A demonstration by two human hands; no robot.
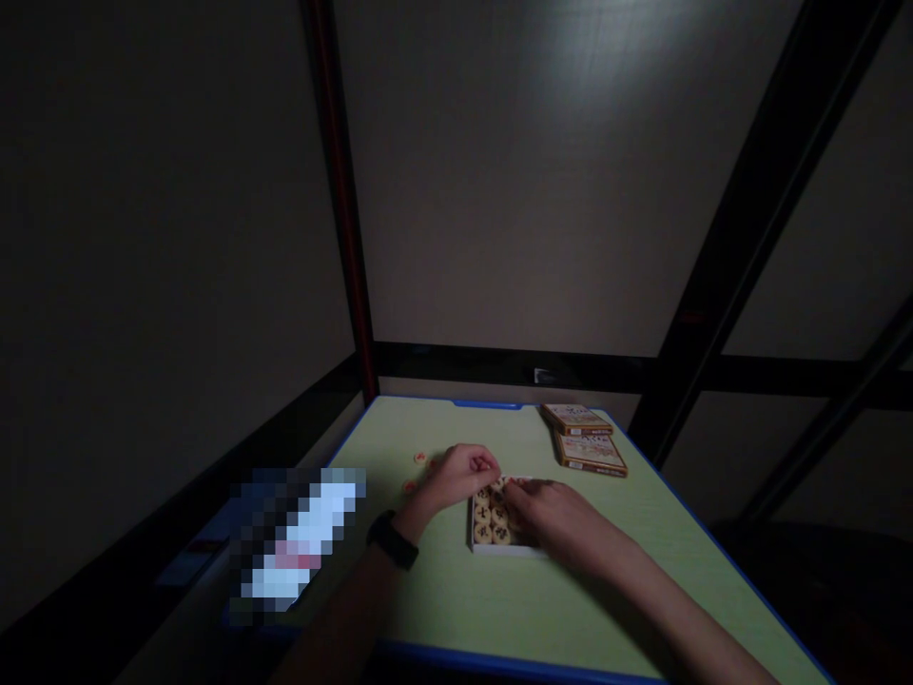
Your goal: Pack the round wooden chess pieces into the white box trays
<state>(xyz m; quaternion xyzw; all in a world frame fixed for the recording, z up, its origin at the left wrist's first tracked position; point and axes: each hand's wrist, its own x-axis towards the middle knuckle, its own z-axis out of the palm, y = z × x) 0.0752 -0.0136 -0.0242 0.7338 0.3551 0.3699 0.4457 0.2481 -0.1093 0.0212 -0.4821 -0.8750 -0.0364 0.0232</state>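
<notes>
A shallow white box (492,549) lies on the green table, with several round wooden pieces (500,535) bearing dark characters in its left part. My left hand (467,474), with a dark band on the wrist, is over the box's upper left corner, fingers curled together; what they hold, if anything, is too small to tell. My right hand (546,509) reaches over the box's right part, its fingertips closed at a piece with a red mark and hiding much of the inside. Left of my left hand, loose pieces with red characters (420,458) lie on the table.
Two flat printed boxes (592,453) overlap at the table's back right. A pixelated bright object (306,538) is at the left edge. The green table (456,609) has a blue rim, and walls stand behind it and to the left.
</notes>
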